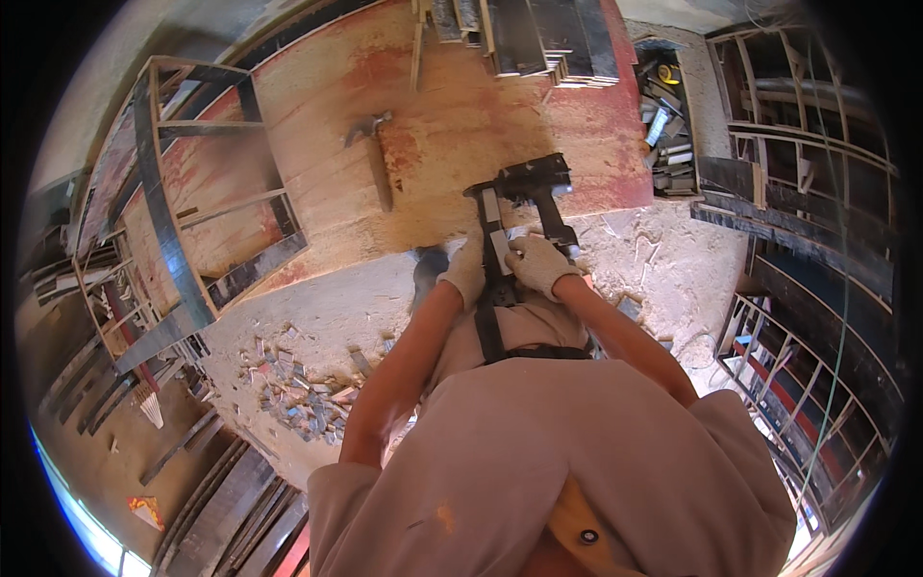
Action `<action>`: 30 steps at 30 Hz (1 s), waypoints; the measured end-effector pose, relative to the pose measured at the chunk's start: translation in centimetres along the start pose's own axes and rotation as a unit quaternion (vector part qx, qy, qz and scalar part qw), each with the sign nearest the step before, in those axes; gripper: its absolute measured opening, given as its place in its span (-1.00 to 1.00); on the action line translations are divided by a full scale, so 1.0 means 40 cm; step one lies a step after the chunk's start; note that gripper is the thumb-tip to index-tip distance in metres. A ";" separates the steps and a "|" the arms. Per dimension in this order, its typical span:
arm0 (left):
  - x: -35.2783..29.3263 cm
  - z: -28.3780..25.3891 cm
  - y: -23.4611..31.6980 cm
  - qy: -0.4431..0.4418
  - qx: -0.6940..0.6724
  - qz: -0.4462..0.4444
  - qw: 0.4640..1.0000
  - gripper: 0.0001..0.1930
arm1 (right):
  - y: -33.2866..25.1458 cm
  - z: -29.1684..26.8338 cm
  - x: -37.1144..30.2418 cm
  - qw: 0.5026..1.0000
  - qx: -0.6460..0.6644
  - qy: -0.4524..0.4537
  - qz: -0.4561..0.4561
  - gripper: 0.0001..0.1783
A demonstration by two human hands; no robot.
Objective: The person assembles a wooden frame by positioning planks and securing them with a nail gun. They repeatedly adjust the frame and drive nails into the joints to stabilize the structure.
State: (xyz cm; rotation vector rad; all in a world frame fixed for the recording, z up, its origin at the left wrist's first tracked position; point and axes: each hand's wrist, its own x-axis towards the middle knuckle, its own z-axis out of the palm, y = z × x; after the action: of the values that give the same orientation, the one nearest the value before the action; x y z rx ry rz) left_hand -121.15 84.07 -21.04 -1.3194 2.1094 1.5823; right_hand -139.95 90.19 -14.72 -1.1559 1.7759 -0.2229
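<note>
A black nail gun (532, 181) stands out in front of me at the near edge of the wooden work table (423, 207), with its long magazine (492, 216) pointing back toward my body. My left hand (467, 272), in a pale work glove, is closed on the left side of the magazine. On the other side my gloved right hand (540, 264) has its fingers bent against the magazine, between it and the gun's handle (556, 221). A light strip shows along the magazine near the right fingertips. What those fingertips pinch, if anything, is hidden.
A hammer (368, 126) and a wooden piece (381, 175) lie on the table. Dark boards (548, 38) are stacked at its far side. An open wooden frame (168, 207) stands left. Offcuts (303, 389) litter the floor; a bin of scraps (670, 125) and wooden frames (803, 183) are right.
</note>
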 end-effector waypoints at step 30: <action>-0.486 -0.452 -0.047 0.185 -0.028 0.042 0.981 -0.32 | -0.483 0.134 -0.122 0.699 0.695 0.160 -0.050 -0.76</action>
State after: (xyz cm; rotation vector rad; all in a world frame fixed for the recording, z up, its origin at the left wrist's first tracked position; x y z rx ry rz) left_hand -102.28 79.04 -2.98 -1.6753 2.3733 1.5363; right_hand -123.64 85.46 -3.01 -0.0411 1.1843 -1.5907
